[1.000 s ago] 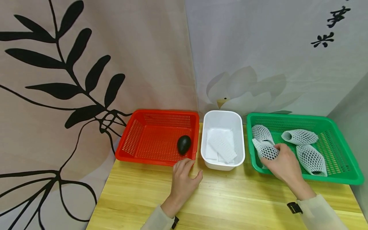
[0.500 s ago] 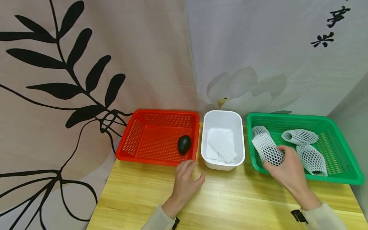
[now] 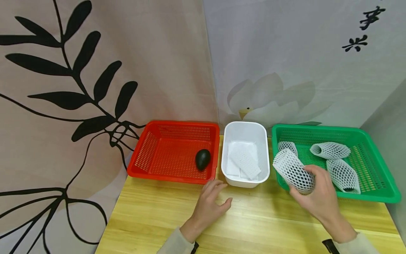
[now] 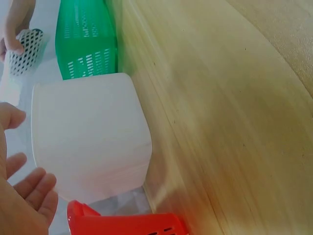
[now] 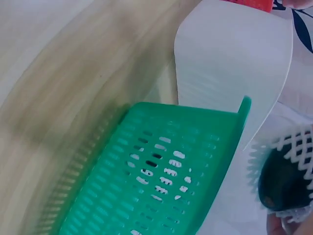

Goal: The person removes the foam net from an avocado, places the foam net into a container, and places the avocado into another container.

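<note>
My right hand (image 3: 320, 197) grips a white foam net sleeve (image 3: 293, 171) between thumb and fingers, above the front left of the green basket (image 3: 385, 176). In the right wrist view a dark green avocado (image 5: 283, 178) shows inside that sleeve's open end. My left hand (image 3: 209, 208), its fingers relaxed and holding nothing, hovers in front of the gap between the red basket (image 3: 171, 178) and the white bin (image 3: 245, 183). A bare, dark avocado (image 3: 203, 159) lies in the right part of the red basket.
Several more net sleeves lie in the green basket, one upper left (image 3: 288, 146), one upper middle (image 3: 331, 151) and one lower (image 3: 344, 176). Flattened white netting (image 3: 245, 164) lies inside the white bin. All three containers stand along the wooden table's (image 3: 253, 222) back, before a printed curtain (image 3: 177, 70).
My right hand has lifted the netted avocado from the green basket's left side and drawn it slightly toward me. My left hand has drifted a little right.
</note>
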`<state>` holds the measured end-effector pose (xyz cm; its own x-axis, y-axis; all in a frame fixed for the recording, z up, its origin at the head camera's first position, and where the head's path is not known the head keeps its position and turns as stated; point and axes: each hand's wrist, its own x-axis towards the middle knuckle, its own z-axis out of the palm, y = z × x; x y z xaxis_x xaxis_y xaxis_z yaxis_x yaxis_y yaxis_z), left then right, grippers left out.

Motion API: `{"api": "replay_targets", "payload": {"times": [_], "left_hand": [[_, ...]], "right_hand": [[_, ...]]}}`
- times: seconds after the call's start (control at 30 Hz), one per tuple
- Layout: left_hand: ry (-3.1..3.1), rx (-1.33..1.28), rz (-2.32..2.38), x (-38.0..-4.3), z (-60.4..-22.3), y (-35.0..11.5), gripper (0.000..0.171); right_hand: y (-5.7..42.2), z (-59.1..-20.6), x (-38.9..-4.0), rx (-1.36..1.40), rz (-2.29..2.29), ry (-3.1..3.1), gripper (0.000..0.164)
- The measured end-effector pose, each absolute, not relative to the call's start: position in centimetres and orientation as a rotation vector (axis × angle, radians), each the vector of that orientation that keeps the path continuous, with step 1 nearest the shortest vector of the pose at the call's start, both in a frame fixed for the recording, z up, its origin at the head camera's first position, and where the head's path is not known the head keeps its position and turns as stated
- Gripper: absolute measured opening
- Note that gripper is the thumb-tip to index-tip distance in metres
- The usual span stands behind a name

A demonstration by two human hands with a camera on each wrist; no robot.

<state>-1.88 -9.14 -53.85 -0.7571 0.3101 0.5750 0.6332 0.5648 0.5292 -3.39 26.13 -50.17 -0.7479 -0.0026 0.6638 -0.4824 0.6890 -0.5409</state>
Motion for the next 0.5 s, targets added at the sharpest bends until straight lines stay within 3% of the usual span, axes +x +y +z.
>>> {"api": "replay_targets", "payload": {"times": [0.13, 0.5], "left_hand": [[-2.358, -0.842, -1.026, -2.0, -54.0, -9.1, 0.048], [-2.441, -0.911, -1.203, -1.2, -54.5, -9.0, 0.057]], "right_hand": [[25.6, -50.4, -2.9, 0.456, 0.954, -2.202, 0.082], [24.1, -51.5, -1.3, 0.629, 0.981, -2.107, 0.068]]}}
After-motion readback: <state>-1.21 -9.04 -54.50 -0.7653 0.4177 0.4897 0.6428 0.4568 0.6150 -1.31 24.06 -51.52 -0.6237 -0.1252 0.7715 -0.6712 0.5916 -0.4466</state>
